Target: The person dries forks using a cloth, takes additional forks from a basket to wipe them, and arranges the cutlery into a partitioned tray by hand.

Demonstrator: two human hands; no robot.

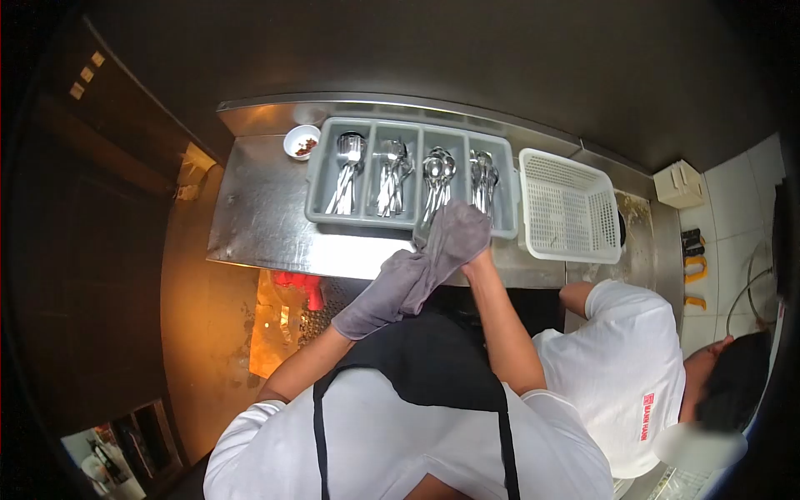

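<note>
A grey cloth (pixel 402 279) is draped over both of my hands, so the fingers are hidden. My left forearm (pixel 310 360) ends in the cloth, where the left hand grips its lower part in front of my apron. Above it, at the front edge of the cutlery tray (pixel 367 221), the bunched cloth covers my right hand, with the right wrist (pixel 478 268) bare below it. Whether cutlery is inside the cloth cannot be seen. The grey tray's compartments hold large serving spoons (pixel 350 154), forks (pixel 390 179), spoons (pixel 437 171) and smaller spoons (pixel 482 175).
A white perforated basket (pixel 571 242) stands right of the tray on the steel counter (pixel 258 200). At the back left is a small white bowl (pixel 293 143) with red bits. Another person (pixel 612 342) in a white shirt is close on my right. Something red (pixel 300 286) lies below the counter.
</note>
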